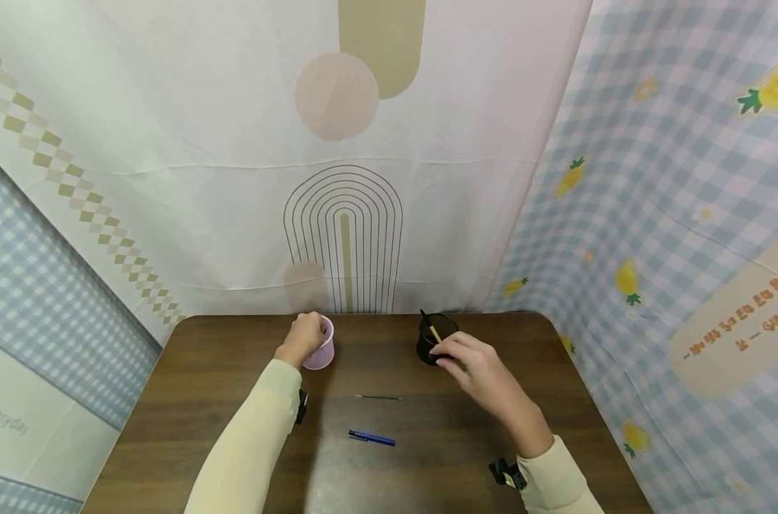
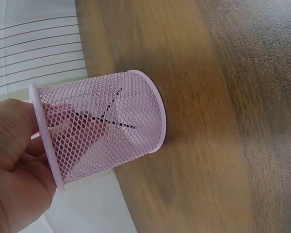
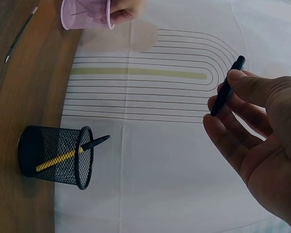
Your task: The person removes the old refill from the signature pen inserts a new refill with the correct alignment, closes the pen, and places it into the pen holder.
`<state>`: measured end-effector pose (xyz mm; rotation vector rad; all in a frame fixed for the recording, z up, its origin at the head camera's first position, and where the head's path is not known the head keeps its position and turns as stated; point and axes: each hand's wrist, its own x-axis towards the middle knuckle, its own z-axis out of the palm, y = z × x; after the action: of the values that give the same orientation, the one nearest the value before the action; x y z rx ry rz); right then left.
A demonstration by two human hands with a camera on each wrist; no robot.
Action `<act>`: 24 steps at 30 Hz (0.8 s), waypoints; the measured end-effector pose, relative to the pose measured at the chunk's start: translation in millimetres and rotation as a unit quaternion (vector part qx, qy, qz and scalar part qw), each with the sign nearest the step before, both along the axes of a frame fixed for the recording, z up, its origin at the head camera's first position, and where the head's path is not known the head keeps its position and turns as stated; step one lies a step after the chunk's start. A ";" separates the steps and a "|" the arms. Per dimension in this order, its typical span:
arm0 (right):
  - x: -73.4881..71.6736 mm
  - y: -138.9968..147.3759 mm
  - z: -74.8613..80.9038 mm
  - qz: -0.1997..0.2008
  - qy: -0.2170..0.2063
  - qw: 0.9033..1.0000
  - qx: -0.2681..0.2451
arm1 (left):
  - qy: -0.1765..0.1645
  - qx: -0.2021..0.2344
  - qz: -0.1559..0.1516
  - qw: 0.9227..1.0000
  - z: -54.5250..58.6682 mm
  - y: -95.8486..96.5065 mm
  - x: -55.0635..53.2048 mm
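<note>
My left hand (image 1: 304, 335) reaches over the rim of a pink mesh pen cup (image 2: 102, 124), with its fingers inside. Thin dark sticks (image 2: 121, 124) show through the mesh beside those fingers; I cannot tell whether they are pinched. My right hand (image 3: 266, 131) pinches a short black pen barrel (image 3: 227, 87) between thumb and fingertips. It is higher than the black mesh pen cup (image 3: 58, 155) and overlaps it in the head view. A yellow pen with a black end (image 3: 63, 159) leans inside that cup.
Between my arms, a blue pen (image 1: 372, 437) lies on the brown table (image 1: 235, 428). Farther back lies a thin pen refill (image 1: 379, 397). A patterned cloth (image 1: 235, 214) hangs along the table's back edge, and a checked one (image 1: 620, 250) hangs at the right.
</note>
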<state>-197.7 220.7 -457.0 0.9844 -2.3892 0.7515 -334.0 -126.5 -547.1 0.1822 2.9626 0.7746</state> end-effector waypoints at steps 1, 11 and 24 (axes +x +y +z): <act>0.0 0.2 0.1 0.000 -0.001 1.000 0.000 | 0.002 0.002 -0.003 1.000 0.4 -0.3 0.4; -0.4 1.6 0.1 -0.003 0.005 1.000 -0.002 | 0.017 0.018 -0.019 1.000 5.9 -2.2 4.3; 2.0 5.3 5.7 -0.004 0.009 1.000 0.000 | 0.079 0.019 -0.023 0.996 19.1 -1.6 15.4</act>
<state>-195.8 226.1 -451.3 0.9775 -2.3767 0.7360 -318.6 -128.1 -528.0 0.3267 3.0788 0.8487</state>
